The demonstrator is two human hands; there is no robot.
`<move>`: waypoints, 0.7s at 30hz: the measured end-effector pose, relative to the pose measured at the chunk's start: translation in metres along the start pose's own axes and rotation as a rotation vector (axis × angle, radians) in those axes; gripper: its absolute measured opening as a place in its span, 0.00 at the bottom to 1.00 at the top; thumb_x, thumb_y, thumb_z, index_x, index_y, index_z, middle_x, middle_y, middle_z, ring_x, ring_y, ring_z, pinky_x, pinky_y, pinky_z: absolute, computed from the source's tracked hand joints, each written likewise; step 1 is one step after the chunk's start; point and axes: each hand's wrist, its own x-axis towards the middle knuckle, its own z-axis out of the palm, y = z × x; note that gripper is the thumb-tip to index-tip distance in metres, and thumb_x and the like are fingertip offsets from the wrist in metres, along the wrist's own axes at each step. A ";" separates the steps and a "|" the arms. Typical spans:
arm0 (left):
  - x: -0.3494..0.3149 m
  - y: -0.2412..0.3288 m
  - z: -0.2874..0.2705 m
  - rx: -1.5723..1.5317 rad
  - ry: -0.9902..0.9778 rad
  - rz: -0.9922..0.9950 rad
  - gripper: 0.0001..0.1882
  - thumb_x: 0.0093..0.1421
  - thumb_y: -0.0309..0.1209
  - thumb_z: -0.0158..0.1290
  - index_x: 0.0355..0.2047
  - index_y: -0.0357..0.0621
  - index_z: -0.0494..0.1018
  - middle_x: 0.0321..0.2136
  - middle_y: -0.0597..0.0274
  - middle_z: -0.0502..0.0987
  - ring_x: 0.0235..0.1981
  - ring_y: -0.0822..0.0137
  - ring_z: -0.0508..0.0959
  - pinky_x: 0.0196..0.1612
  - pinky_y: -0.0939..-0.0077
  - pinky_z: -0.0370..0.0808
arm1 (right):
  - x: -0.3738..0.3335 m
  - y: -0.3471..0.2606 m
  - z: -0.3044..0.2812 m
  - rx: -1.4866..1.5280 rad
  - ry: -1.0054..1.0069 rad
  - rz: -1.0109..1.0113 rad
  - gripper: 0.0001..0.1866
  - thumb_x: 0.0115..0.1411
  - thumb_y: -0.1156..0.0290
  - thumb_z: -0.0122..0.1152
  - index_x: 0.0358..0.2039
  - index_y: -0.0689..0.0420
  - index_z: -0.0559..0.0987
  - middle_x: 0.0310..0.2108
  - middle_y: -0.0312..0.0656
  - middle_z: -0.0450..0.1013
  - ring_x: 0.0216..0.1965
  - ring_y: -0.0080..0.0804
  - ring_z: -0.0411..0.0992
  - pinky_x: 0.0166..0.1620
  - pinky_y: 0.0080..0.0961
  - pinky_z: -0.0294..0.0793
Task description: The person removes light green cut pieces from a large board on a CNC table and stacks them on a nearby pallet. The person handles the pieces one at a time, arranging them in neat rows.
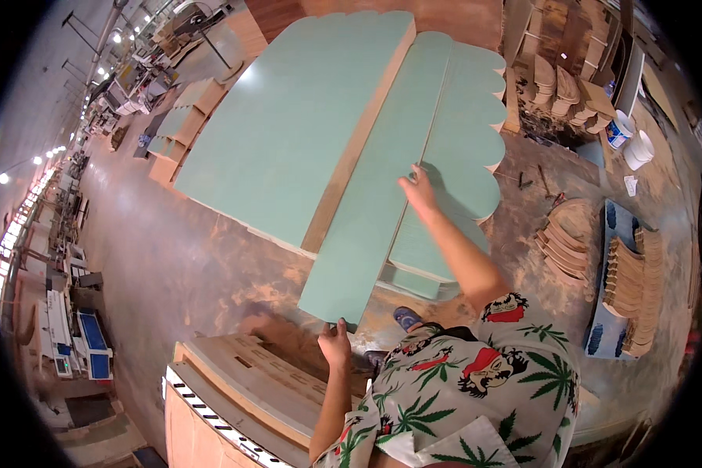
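Observation:
A long, narrow green board (363,226) lies slantwise in front of me, its near end jutting past the stacks beneath. My left hand (336,343) grips that near end, thumb on top and the other fingers hidden below. At the board's right edge, my right hand (419,191) is closed on the rim, with part of its grip out of sight. Left of the board lies a large stack of green panels (288,132) with a bare wood-coloured side. Green boards with rounded ends (472,132) are piled on the right, partly under the long board.
Close at my left stands a curved wooden piece (269,370) with a slotted edge. On the floor to the right are curved wooden parts (563,242) and a blue board (607,273) bearing more of them. White buckets (639,149) stand farther back. Small shelved units (183,125) sit far left.

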 end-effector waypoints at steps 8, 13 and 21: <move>-0.009 0.024 0.002 -0.427 0.018 -0.267 0.16 0.71 0.29 0.55 0.53 0.30 0.76 0.40 0.59 0.82 0.35 0.71 0.79 0.36 0.72 0.76 | -0.001 0.055 -0.016 0.076 -0.114 -0.007 0.41 0.62 0.58 0.65 0.73 0.58 0.65 0.64 0.54 0.71 0.66 0.43 0.69 0.66 0.39 0.69; -0.007 0.049 -0.013 -0.523 -0.125 -0.412 0.14 0.69 0.27 0.53 0.52 0.35 0.77 0.41 0.63 0.81 0.39 0.71 0.80 0.42 0.70 0.80 | -0.048 0.005 -0.004 -0.003 -0.268 0.050 0.40 0.65 0.61 0.65 0.74 0.59 0.63 0.69 0.50 0.66 0.71 0.40 0.63 0.69 0.37 0.64; 0.024 0.043 0.025 -0.798 -0.308 -0.394 0.14 0.70 0.26 0.51 0.54 0.38 0.73 0.37 0.67 0.74 0.39 0.70 0.75 0.55 0.65 0.76 | 0.003 0.022 -0.004 0.069 -0.177 0.072 0.40 0.65 0.61 0.66 0.74 0.60 0.62 0.67 0.49 0.67 0.69 0.39 0.65 0.69 0.37 0.64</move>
